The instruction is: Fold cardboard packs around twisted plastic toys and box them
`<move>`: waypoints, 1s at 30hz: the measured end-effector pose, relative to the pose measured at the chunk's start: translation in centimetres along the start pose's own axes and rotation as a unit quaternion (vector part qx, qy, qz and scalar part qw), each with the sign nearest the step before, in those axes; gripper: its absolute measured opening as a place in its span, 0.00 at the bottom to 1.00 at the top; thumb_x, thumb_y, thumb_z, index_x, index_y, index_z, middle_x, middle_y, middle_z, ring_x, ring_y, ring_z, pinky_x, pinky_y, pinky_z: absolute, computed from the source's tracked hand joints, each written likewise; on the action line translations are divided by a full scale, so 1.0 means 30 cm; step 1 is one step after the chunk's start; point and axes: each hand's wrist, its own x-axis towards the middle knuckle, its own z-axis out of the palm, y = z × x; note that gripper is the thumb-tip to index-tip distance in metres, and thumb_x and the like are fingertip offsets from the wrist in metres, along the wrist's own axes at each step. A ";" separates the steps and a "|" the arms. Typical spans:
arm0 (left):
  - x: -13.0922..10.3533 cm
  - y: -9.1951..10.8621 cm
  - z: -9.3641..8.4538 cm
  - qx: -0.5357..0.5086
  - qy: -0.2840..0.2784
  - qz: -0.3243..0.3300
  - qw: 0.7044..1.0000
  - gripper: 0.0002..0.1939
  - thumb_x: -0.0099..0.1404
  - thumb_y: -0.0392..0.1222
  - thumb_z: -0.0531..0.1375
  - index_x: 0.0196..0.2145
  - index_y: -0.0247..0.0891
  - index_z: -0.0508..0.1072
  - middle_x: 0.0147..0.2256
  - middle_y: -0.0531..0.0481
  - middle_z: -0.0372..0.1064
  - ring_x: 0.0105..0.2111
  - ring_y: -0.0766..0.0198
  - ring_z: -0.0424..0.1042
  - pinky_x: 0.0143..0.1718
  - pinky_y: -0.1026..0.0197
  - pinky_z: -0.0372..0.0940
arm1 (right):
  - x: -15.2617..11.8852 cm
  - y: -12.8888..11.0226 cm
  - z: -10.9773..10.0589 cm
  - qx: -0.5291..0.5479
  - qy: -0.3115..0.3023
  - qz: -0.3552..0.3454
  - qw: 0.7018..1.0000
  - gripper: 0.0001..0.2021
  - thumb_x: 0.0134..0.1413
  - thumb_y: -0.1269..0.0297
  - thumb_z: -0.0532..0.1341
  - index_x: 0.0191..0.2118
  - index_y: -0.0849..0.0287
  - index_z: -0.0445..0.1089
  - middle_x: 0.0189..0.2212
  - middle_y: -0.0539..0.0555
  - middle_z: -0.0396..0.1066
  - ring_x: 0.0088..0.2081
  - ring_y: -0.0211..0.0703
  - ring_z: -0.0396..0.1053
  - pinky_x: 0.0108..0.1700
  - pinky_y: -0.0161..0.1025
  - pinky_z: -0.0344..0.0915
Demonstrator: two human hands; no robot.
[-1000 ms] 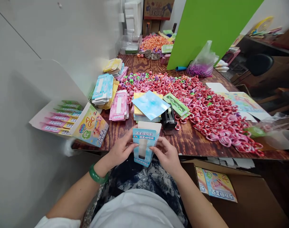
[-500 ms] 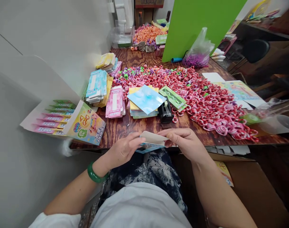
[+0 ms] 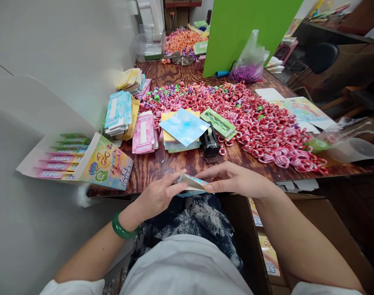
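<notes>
Between my two hands, at the table's front edge, is a small blue printed card box (image 3: 193, 184), partly folded, its pale inside showing. My left hand (image 3: 164, 190) pinches its left end between thumb and fingers. At the other end, my right hand (image 3: 230, 180) grips the flap with its thumb in front and fingers behind. Just beyond lie a stack of cards with a light-blue sheet (image 3: 184, 127) on top, a black tape dispenser (image 3: 210, 141) and a green box with cut-out windows (image 3: 219, 123).
A heap of red and pink striped rings (image 3: 254, 127) spreads over the wooden table. Pink flat boxes (image 3: 144, 133) and blue ones (image 3: 117, 110) are stacked at the left. A display box (image 3: 108, 164) holding several packets leans by the wall. A cardboard carton (image 3: 325, 233) stands below right.
My right hand has moved slightly left, and the box's flap is now bent over with its printed side showing. My view has shifted a little to the right.
</notes>
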 end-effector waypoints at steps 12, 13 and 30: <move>0.051 0.017 -0.045 -0.042 0.066 0.020 0.997 0.18 0.68 0.25 0.50 0.51 0.39 0.66 0.61 0.37 0.63 0.60 0.59 0.65 0.52 0.59 0.69 | 0.058 -0.036 -0.001 -0.143 -0.020 0.025 0.989 0.22 0.48 0.49 0.67 0.45 0.60 0.79 0.34 0.51 0.75 0.32 0.38 0.66 0.32 0.33 0.60; 0.055 0.018 -0.049 -0.048 0.073 0.020 0.996 0.17 0.67 0.25 0.50 0.49 0.39 0.68 0.61 0.37 0.63 0.59 0.60 0.66 0.52 0.60 0.69 | 0.065 -0.034 0.002 -0.141 -0.014 0.032 0.989 0.21 0.47 0.50 0.67 0.44 0.60 0.79 0.32 0.50 0.75 0.30 0.37 0.65 0.30 0.33 0.59; 0.058 0.024 -0.061 -0.107 0.158 -0.008 0.981 0.15 0.63 0.23 0.58 0.40 0.40 0.75 0.56 0.44 0.68 0.51 0.61 0.74 0.48 0.59 0.75 | 0.113 -0.094 0.120 -0.547 0.109 -0.029 0.830 0.16 0.63 0.61 0.55 0.35 0.61 0.79 0.27 0.55 0.76 0.24 0.36 0.63 0.27 0.36 0.46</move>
